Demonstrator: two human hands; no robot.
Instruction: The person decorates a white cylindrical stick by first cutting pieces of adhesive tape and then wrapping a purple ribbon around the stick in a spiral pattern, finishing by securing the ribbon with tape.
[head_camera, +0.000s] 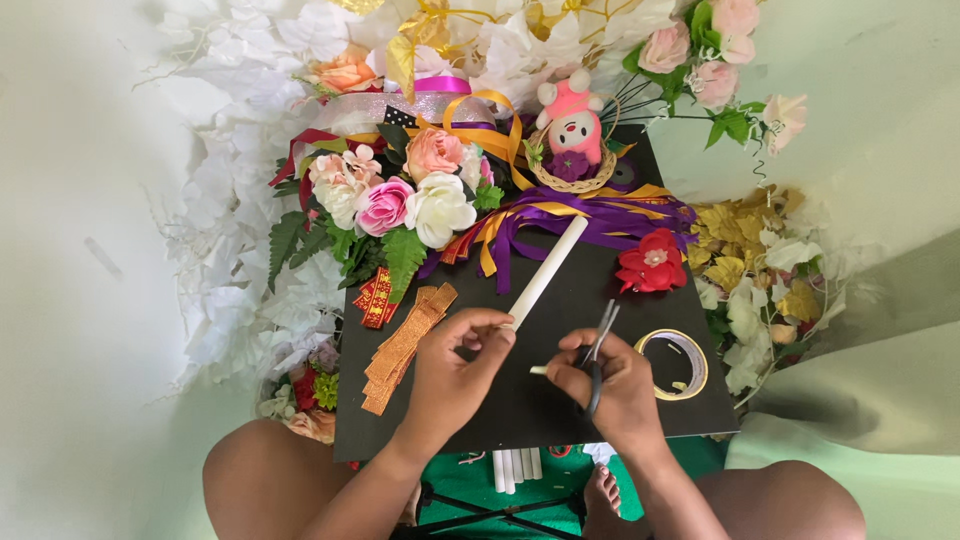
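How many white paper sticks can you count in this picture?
5: one white paper stick in the left hand, over the black board, four in a bundle below its near edge. More may be hidden.

White paper roll (547, 272), black board (560, 400), purple ribbons (600, 215), red flower (652, 262).

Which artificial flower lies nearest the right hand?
The lone red fabric flower on the black board, just above the right hand. The pink and white roses sit bunched far left.
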